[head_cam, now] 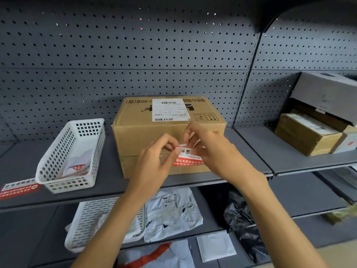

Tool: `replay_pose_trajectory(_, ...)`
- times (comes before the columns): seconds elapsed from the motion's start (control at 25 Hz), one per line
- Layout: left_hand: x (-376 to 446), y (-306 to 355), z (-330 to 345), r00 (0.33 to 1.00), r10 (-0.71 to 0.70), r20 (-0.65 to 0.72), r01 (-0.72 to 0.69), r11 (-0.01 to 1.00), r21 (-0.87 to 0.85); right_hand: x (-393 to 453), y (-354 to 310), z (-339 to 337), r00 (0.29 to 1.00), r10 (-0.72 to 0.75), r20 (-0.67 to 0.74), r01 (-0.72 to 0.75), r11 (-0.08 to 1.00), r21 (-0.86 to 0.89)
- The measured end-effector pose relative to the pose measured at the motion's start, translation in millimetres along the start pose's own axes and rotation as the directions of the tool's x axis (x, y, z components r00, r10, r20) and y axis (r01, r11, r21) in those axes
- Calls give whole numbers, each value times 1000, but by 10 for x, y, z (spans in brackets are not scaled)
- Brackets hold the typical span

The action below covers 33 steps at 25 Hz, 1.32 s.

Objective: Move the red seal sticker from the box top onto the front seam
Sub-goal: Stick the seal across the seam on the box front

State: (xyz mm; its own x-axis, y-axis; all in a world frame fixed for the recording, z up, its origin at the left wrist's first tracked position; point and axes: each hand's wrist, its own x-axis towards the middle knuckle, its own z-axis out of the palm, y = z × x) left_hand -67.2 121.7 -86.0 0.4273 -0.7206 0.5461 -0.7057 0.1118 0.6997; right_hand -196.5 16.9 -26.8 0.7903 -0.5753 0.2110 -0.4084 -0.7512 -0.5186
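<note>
Both hands, left hand (154, 155) and right hand (209, 149), pinch the red seal sticker (188, 158) against the cardboard box (146, 136) front, so uneven pressing could wrinkle it off-seam.

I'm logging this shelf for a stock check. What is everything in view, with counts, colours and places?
cardboard box: 1, brown, middle of the upper shelf, white shipping label on top
seal sticker: 1, red and white, at the box's front seam, held by both hands
basket: 1, white, left of the box, papers inside
warning sticker: 1, red, shelf's left front edge
parcels: several, brown and grey, upper shelf at right
tray: 1, white, lower shelf
mailer bag: 1, white, lower shelf, middle
plastic bag: 1, black, lower shelf, right
pegboard: grey, behind
left hand: pinching the sticker's left end
right hand: pinching its top right
</note>
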Motion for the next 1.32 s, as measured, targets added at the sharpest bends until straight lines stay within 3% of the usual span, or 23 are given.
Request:
replay_pose_trajectory(0.4, -161, -380, 174, 986, -73, -147, 75, 997, 10, 34, 494, 563, 949, 97, -299, -71, 993, 94)
replay_pose_trajectory(0.6, -66, -570, 226, 965, 6, -261, 41, 984, 174, 203, 582, 759, 924, 103, -369, -40, 984, 172)
replay_pose_trajectory(0.84, -16, -687, 210, 944, 84, -319, -17, 978, 208, 222, 607, 929, 867, 15, -498, 43, 994, 105)
replay_pose_trajectory(0.96, -16, -712, 217, 934, 120, -336, -52, 977, 205, 190, 581, 966, 851, 17, -526, 47, 993, 108)
replay_pose_trajectory(1.16, 38, -711, 224, 928, 112, -356, -57, 985, 162, 242, 572, 947, 822, 108, -559, 62, 959, 276)
replay_pose_trajectory(1.32, 71, -704, 256, 929, 129, -348, -56, 976, 213, 288, 563, 927, 798, 176, -576, -23, 964, 263)
